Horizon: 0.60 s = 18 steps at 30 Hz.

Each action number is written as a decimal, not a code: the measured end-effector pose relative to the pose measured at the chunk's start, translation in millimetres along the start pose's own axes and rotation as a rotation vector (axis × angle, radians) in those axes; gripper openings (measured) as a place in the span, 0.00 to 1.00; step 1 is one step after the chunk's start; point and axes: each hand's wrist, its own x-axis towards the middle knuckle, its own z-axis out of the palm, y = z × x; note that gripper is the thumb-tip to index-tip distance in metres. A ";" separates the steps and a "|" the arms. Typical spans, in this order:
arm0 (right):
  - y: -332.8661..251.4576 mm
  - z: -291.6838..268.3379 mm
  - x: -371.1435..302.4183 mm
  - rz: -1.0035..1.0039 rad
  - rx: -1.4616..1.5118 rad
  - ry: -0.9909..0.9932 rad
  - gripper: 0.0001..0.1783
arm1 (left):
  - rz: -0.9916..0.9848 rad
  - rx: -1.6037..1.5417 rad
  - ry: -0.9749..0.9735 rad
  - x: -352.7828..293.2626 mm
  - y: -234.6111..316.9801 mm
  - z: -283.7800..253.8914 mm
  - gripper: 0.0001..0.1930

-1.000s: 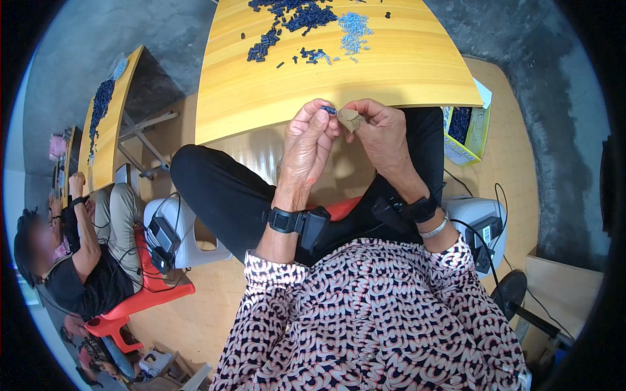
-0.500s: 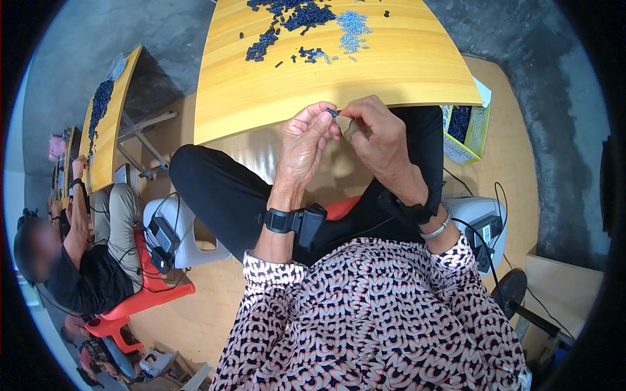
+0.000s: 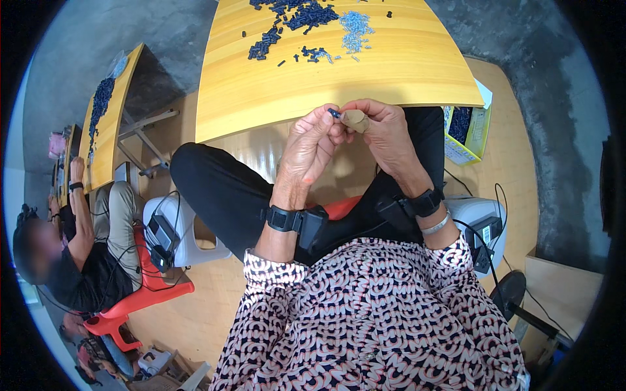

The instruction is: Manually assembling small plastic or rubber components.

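Mottled grey wall, tan floor

Held dark piece: plastic-looking. Held tan scrap: matt, creased, paper or cloth, cannot tell which. Small dark parts: plastic-looking, dull. Small silver pieces: bright, metal-looking. Table: smooth wood grain, soft gloss. Shirt: printed cloth, matt. Trousers: plain cloth, matt. Bracelet: shiny metal. Red seat: smooth plastic, slight gloss. Pale stool: smooth plastic. Wall: mottled, rough-looking, matt, like bare cement. Floor: smooth, wood-look, shiny where light strikes. Box: printed card, by its look.
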 end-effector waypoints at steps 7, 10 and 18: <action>0.3 -1.4 -2.6 0.021 0.001 0.029 0.10 | 0.000 0.051 0.016 1.6 -2.3 -0.4 0.08; 1.7 0.1 -1.8 -0.010 -0.017 0.028 0.10 | 0.013 0.071 0.036 1.8 -2.7 -0.8 0.09; 2.8 11.0 -3.7 -0.060 -0.069 0.141 0.09 | 0.090 0.197 0.083 -3.0 2.1 6.1 0.09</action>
